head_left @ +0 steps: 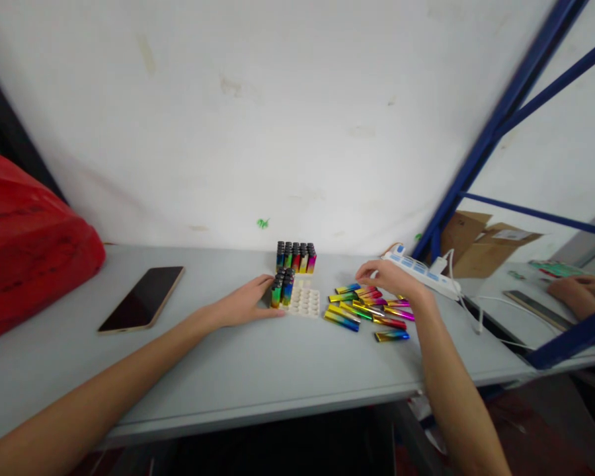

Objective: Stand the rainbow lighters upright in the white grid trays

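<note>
A scuffed white wall [297, 119] rises above the grey tabletop [228, 370]. At centre, the left hand [245, 303] has a wide grip beside a white tray [305, 304]; the right hand [393, 276], its grip impossible to tell, is over shiny multicoloured cases [342, 318] right of centre.

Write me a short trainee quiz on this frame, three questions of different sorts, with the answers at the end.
1. True or false: the phone lies to the left of the white tray.

2. Which of these is the right hand nearest to?
A) the red bag
B) the loose metallic pieces
C) the phone

3. Fill in the colour: the upright lighters beside the left hand have ____ tops.

Key: 1. True. 2. B. 3. Black.
</note>
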The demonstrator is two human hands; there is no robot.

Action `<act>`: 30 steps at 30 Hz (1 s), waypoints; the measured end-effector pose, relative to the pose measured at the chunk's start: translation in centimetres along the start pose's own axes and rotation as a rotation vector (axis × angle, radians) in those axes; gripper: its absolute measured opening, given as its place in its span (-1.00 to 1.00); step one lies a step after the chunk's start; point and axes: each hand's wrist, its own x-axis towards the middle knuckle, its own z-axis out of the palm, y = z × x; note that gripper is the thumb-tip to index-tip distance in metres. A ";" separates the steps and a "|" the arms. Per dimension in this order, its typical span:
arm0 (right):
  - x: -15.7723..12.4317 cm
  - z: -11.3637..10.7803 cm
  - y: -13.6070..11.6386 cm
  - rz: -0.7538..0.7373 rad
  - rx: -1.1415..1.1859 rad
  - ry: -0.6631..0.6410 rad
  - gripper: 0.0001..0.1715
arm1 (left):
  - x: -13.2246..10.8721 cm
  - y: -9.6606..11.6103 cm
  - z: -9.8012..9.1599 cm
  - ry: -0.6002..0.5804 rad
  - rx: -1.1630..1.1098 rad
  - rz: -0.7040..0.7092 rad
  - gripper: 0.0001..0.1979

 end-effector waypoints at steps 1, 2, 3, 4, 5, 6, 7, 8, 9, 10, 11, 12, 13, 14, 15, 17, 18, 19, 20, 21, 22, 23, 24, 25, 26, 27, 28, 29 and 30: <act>-0.1 -0.3 0.2 0.008 -0.014 0.030 -0.82 | 0.0 0.0 0.0 -0.001 0.006 0.002 -0.14; -0.3 -0.6 0.5 0.018 -0.027 0.048 -0.81 | 0.1 -0.1 0.1 -0.003 0.010 0.006 -0.15; -0.6 -0.8 0.8 0.032 -0.040 0.049 -0.81 | 0.1 -0.1 0.1 -0.002 0.012 0.012 -0.16; -1.0 -1.1 1.2 0.046 -0.051 0.033 -0.80 | 0.1 -0.2 0.1 0.001 0.013 0.015 -0.16; -1.5 -1.3 1.6 0.056 -0.060 0.008 -0.79 | 0.1 -0.2 0.1 0.004 0.013 0.017 -0.16; -2.1 -1.4 2.1 0.062 -0.066 -0.016 -0.78 | 0.1 -0.2 0.1 0.006 0.012 0.018 -0.16; -2.7 -1.5 2.6 0.065 -0.070 -0.030 -0.76 | 0.1 -0.1 0.1 0.010 0.011 0.020 -0.16; -3.3 -1.6 3.1 0.061 -0.073 -0.037 -0.74 | 0.1 -0.1 0.1 0.012 0.010 0.024 -0.16; -3.8 -1.6 3.6 0.056 -0.077 -0.030 -0.71 | 0.1 -0.1 0.1 0.014 0.011 0.031 -0.17; -4.1 -1.5 4.2 0.048 -0.089 -0.015 -0.67 | 0.1 -0.1 0.0 0.013 0.013 0.037 -0.18; -4.2 -1.4 4.7 0.037 -0.109 -0.001 -0.63 | 0.1 0.0 0.0 0.013 0.017 0.043 -0.19; -4.1 -1.2 5.2 0.024 -0.133 0.012 -0.59 | 0.1 0.0 0.0 0.012 0.021 0.045 -0.19; -3.7 -0.9 5.6 0.010 -0.155 0.016 -0.56 | 0.1 0.0 0.0 0.011 0.024 0.044 -0.19; -3.2 -0.7 6.0 -0.005 -0.169 0.007 -0.54 | 0.1 0.0 0.0 0.011 0.024 0.042 -0.20; -2.5 -0.4 6.3 -0.018 -0.172 -0.014 -0.53 | 0.1 0.1 0.0 0.013 0.022 0.039 -0.20; -1.1 0.0 6.7 -0.035 -0.147 -0.090 -0.55 | 0.0 0.1 0.0 0.015 0.008 0.037 -0.21; -0.5 0.1 6.8 -0.032 -0.123 -0.135 -0.57 | 0.0 0.1 0.0 0.015 0.002 0.033 -0.20; 0.0 0.0 6.8 -0.025 -0.097 -0.171 -0.59 | 0.0 0.1 0.0 0.012 0.001 0.027 -0.18; 0.3 -0.1 6.7 -0.015 -0.066 -0.193 -0.60 | 0.0 0.1 0.0 0.012 0.004 0.021 -0.17; 0.5 -0.2 6.6 -0.005 -0.027 -0.200 -0.60 | 0.0 0.1 0.0 0.008 0.007 0.019 -0.15; 0.5 -0.4 6.4 -0.001 0.024 -0.190 -0.58 | 0.0 0.0 0.0 0.005 0.010 0.019 -0.15; 0.5 -0.5 6.1 -0.004 0.088 -0.165 -0.56 | 0.0 0.0 0.0 0.003 0.012 0.021 -0.15; 0.5 -0.5 5.8 -0.013 0.166 -0.122 -0.53 | 0.0 -0.1 0.1 0.002 0.011 0.025 -0.15; 0.4 -0.4 5.4 -0.021 0.260 -0.067 -0.51 | 0.0 -0.1 0.1 0.005 0.007 0.029 -0.15; 0.4 -0.3 4.8 -0.027 0.373 -0.001 -0.49 | 0.0 -0.2 0.1 0.010 0.003 0.032 -0.16; 0.4 -0.1 4.2 -0.029 0.500 0.068 -0.47 | 0.0 -0.2 0.2 0.015 -0.001 0.034 -0.17; 0.6 0.2 3.5 -0.028 0.638 0.137 -0.46 | 0.0 -0.3 0.2 0.016 -0.004 0.036 -0.17; 0.8 0.6 2.6 -0.024 0.782 0.198 -0.45 | 0.0 -0.4 0.2 0.016 -0.004 0.037 -0.17; 1.2 0.9 1.6 -0.021 0.919 0.239 -0.44 | 0.0 -0.4 0.3 0.012 -0.002 0.038 -0.17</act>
